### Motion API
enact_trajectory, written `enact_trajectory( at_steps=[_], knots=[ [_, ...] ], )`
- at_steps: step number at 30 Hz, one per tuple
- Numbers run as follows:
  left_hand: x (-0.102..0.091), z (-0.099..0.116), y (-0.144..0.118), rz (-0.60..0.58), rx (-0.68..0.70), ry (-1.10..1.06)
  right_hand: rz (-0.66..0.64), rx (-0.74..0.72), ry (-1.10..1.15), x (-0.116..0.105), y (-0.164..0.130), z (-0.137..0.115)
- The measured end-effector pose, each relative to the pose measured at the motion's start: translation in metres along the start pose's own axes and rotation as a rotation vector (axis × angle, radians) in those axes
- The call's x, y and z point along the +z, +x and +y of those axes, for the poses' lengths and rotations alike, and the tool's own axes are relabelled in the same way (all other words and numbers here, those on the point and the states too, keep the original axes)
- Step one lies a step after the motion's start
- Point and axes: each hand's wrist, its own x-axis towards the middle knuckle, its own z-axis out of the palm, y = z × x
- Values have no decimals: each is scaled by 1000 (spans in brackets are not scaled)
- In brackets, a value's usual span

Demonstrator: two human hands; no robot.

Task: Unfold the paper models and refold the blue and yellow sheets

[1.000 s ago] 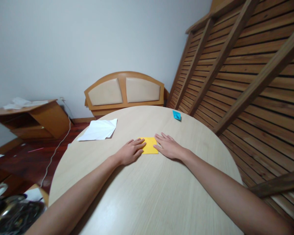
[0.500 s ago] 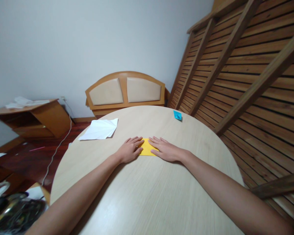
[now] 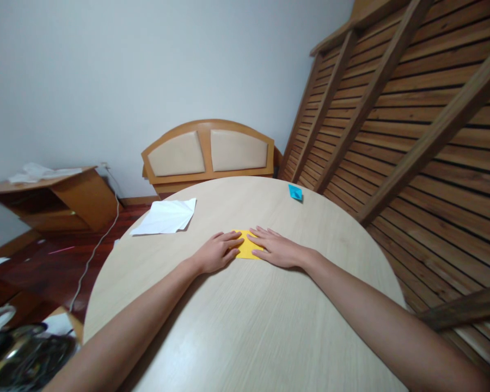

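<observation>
A yellow sheet of paper (image 3: 247, 249) lies flat on the round wooden table (image 3: 245, 326), its left and right ends covered by my hands. My left hand (image 3: 219, 252) rests on its left part, fingers stretched out and pointing right. On the right part lies my right hand (image 3: 277, 249), flat with the fingers apart and pointing left. A strip of the paper shows between the two sets of fingertips. Neither hand grasps anything.
A folded blue paper piece (image 3: 295, 192) sits near the table's far right edge. White sheets (image 3: 165, 216) lie at the far left. A wooden headboard (image 3: 207, 149) stands behind, a slatted wooden frame (image 3: 392, 120) leans at right, and a low cabinet (image 3: 81, 198) is at left.
My left hand has slid slightly to the right over the yellow paper. The right hand is almost where it was, and both still lie flat.
</observation>
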Motion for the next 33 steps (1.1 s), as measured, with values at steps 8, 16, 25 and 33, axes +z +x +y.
enact_trajectory(
  at_steps=[8, 16, 25, 33],
  knots=[
    [-2, -1, -1, 10, -25, -12, -29, -66, 66, -23, -12, 7],
    [-3, -3, 0, 81, 104, -40, 28, -133, 51, -22, -10, 5],
    [-10, 3, -3, 54, 121, -43, 96, -165, 35, -24, -11, 0],
    [-7, 1, -2, 61, 137, -90, 119, -160, 48, -27, -11, -7]
  ],
)
